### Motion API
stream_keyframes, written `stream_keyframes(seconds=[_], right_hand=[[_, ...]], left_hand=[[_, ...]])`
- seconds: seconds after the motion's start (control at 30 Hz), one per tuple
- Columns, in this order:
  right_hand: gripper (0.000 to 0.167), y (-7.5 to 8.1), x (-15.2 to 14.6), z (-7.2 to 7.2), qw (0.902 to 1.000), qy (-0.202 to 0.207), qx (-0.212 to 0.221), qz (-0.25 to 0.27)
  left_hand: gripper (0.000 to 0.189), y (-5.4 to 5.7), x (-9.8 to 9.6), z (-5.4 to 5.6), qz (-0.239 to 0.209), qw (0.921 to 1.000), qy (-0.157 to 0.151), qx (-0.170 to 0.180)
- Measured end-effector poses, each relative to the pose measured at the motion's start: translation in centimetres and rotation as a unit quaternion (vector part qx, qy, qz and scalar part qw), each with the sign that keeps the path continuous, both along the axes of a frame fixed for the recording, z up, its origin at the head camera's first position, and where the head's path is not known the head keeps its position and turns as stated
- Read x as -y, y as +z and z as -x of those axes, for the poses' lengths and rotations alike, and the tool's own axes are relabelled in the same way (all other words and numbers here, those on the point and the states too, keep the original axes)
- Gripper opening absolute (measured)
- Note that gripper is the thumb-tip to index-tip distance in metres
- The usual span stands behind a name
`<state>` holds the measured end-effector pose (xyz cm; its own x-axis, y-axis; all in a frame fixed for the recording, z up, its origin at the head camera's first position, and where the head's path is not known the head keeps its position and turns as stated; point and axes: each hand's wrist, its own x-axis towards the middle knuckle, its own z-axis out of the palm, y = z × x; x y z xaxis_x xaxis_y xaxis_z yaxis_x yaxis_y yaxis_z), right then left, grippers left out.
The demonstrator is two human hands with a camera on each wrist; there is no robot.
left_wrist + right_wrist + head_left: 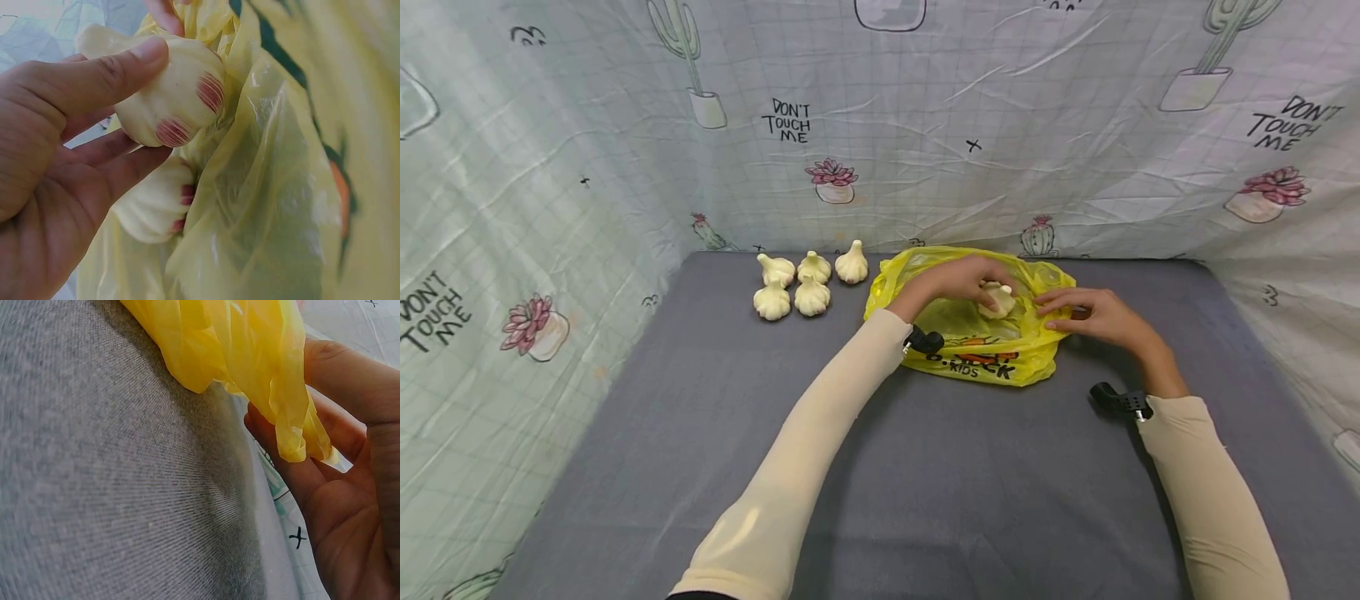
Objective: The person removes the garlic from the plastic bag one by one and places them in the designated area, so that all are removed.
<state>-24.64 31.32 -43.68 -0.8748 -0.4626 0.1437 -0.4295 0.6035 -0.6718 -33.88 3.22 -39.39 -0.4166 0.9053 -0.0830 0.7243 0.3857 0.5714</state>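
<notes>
My left hand (964, 277) reaches over a yellow plastic bag (1037, 368) and pinches a garlic bulb (999, 299) between thumb and fingers at the bag's mouth. Up close in the left wrist view, that bulb is cream with purple-red streaks. Below it a second garlic bulb (153, 203) lies against the yellow film. At the bag's right side, my right hand (1103, 317) grips the rim; the right wrist view shows the crumpled film (290, 419) between its thumb and fingers. Part of the bag's inside is hidden by my left hand.
Several garlic bulbs (812, 296) sit grouped on the grey cloth (700, 400) left of the bag, near the back edge. A printed fabric backdrop (910, 167) rises behind and at both sides. Black cameras (925, 340) are strapped to both wrists.
</notes>
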Motion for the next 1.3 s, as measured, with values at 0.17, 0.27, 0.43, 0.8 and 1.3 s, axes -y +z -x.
stream_keyframes(seconds=[0.17, 0.27, 0.43, 0.8, 1.3], right_hand=[[0.021, 0.0, -0.2, -0.2, 1.0000, 0.002, 0.000, -0.006], [0.022, 0.0, -0.3, -0.3, 0.9999, 0.007, -0.009, -0.011], [0.022, 0.0, -0.3, -0.4, 0.9999, 0.002, -0.011, -0.011], [0.024, 0.4, -0.2, -0.4, 0.9998, 0.005, -0.017, -0.004], [0.025, 0.2, -0.5, -0.3, 0.9996, -0.017, -0.007, -0.022]], left_hand=[[0.039, 0.6, 1.7, -1.3, -0.016, 0.9998, -0.007, -0.003], [0.038, 1.0, 2.7, -1.9, -0.036, 0.9993, -0.008, 0.007], [0.038, 1.8, 4.5, -2.7, -0.055, 0.9984, 0.006, 0.013], [0.039, 3.5, 8.3, -3.9, -0.070, 0.9957, 0.058, 0.021], [0.035, 3.8, 11.8, -4.9, -0.094, 0.9915, 0.089, 0.014]])
